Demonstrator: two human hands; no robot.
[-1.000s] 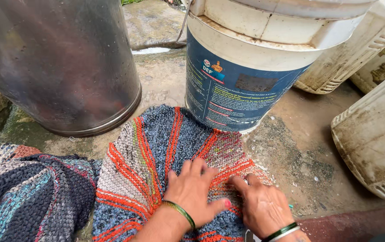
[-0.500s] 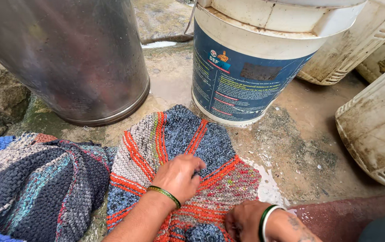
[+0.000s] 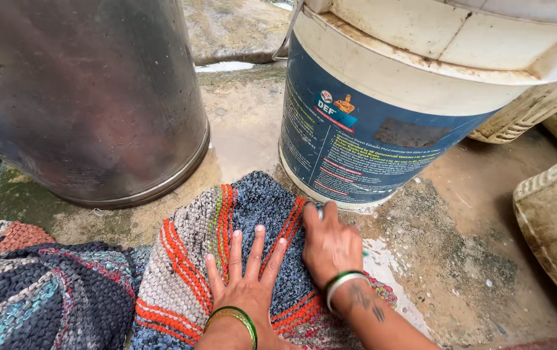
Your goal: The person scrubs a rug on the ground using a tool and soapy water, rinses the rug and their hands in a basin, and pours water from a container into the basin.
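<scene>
Head view — left hand [image 3: 245,279] splayed flat, right hand [image 3: 329,245] pressing palm-down, both empty, pinning a wet woven rug [image 3: 227,259] to the wet ground [image 3: 447,259] beside a blue bucket [image 3: 382,123].

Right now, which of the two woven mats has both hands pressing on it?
The orange-striped mat, grey and blue, in front of the blue-labelled bucket. The left hand and right hand lie flat on it; the darker navy mat to its left is untouched.
</scene>
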